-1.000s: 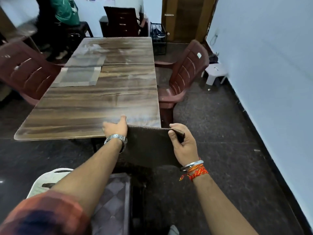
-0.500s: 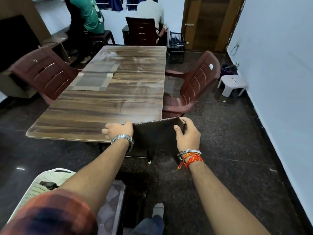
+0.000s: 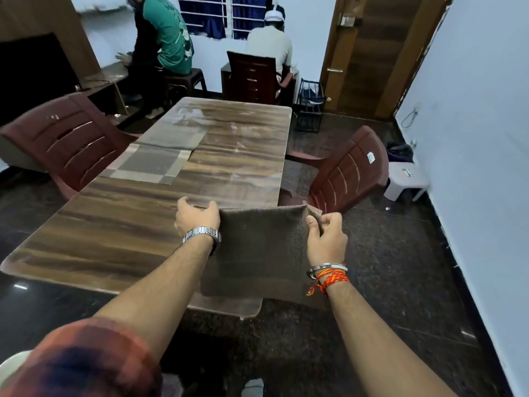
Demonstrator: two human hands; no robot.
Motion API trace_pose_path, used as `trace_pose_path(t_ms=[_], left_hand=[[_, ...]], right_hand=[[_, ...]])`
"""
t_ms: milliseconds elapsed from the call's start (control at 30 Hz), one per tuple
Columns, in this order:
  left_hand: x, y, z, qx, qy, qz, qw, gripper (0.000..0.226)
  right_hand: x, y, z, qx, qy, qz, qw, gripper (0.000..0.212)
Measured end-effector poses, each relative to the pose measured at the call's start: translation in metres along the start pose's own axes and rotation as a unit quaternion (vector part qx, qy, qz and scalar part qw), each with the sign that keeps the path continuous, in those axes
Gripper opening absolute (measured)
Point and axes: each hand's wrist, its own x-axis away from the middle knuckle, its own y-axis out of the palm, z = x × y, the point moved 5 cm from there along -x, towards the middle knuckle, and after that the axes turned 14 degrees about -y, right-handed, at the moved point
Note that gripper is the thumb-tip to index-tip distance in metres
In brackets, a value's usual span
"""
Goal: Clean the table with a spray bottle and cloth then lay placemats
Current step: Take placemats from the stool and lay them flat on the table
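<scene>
Left hand: the left hand [image 3: 197,217] has its grip clamped on the far left corner of the dark placemat [image 3: 260,247], with the fingers curled over the edge. A metal watch [image 3: 201,233] sits on this wrist.
Right hand: the right hand [image 3: 326,239] pinches the far right corner of the same mat between thumb and curled fingers, so this grip is also closed on it. A metal bangle and red-orange threads [image 3: 329,275] are around the wrist.
Dark placemat: it is stretched between the two hands above the near right corner of the surface [image 3: 128,224]. Its far edge is lifted and slightly folded at the right corner, and its near part reaches past the near edge of the surface. Whether the mat touches the wood I cannot tell.
Laid mats: a checked placemat [image 3: 146,164] lies flat on the left side of the surface, and a second placemat [image 3: 174,136] lies just behind it, their edges touching or slightly overlapping.
Surface: long, brown wood grain, shiny in the far part.
Chairs: one maroon plastic chair [image 3: 65,136] stands at the left side and another maroon chair [image 3: 349,170] at the right side.
Right of the room: a small white stool [image 3: 406,179] near the wall, a black wire rack [image 3: 309,107] beside a wooden door [image 3: 372,53].
Far end: a person in a green shirt [image 3: 169,35] and a person in a light shirt [image 3: 269,44] sit with their backs to the camera.
</scene>
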Motion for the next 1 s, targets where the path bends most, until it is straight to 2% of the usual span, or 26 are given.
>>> trace_pose_path(t_ms=[67,167,267,400,467,533,633,700,733,800,833,900,933,1000], left_hand=[[-0.013,0.021,0.019,0.041,0.016,-0.016,0.999,0.059],[-0.033,0.044,0.032,0.089,-0.001,-0.026,0.996,0.052],[-0.046,0.064,0.037,0.123,-0.008,-0.017,0.992,0.045],[-0.058,0.088,0.053,0.136,0.01,-0.009,0.991,0.035],[-0.065,0.101,0.059,0.147,-0.001,0.025,0.989,0.032],[-0.068,0.111,0.064,0.158,-0.017,0.054,0.986,0.03],[-0.071,0.132,0.072,0.145,-0.044,0.099,0.983,0.03],[-0.073,0.146,0.076,0.125,-0.058,0.122,0.983,0.032],[-0.073,0.153,0.078,0.117,-0.06,0.129,0.983,0.032],[-0.073,0.164,0.083,0.112,-0.058,0.142,0.982,0.03],[-0.072,0.167,0.085,0.114,-0.057,0.147,0.981,0.028],[-0.075,0.178,0.09,0.12,-0.056,0.155,0.979,0.027],[-0.08,0.184,0.093,0.125,-0.053,0.155,0.978,0.026],[-0.092,0.193,0.101,0.133,-0.043,0.158,0.978,0.022]], right_hand=[[-0.025,0.015,0.007,0.008,-0.012,0.009,1.0,0.019],[-0.053,0.035,0.013,0.027,-0.078,0.039,0.996,0.017],[-0.074,0.052,0.03,0.024,-0.083,0.056,0.995,0.02],[-0.106,0.079,0.044,0.015,-0.102,0.02,0.994,0.023],[-0.13,0.097,0.055,-0.026,-0.108,-0.006,0.994,0.024],[-0.153,0.114,0.069,-0.063,-0.058,-0.053,0.995,0.031],[-0.19,0.135,0.093,-0.147,0.102,-0.137,0.974,0.029],[-0.207,0.151,0.109,-0.216,0.241,-0.204,0.924,0.019],[-0.21,0.159,0.117,-0.254,0.313,-0.227,0.887,0.027],[-0.217,0.178,0.13,-0.319,0.407,-0.27,0.812,0.062],[-0.22,0.185,0.136,-0.316,0.418,-0.289,0.801,0.065],[-0.237,0.192,0.146,-0.282,0.406,-0.313,0.811,0.031],[-0.245,0.196,0.148,-0.252,0.375,-0.334,0.827,0.017],[-0.262,0.205,0.147,-0.191,0.283,-0.372,0.863,0.02]])
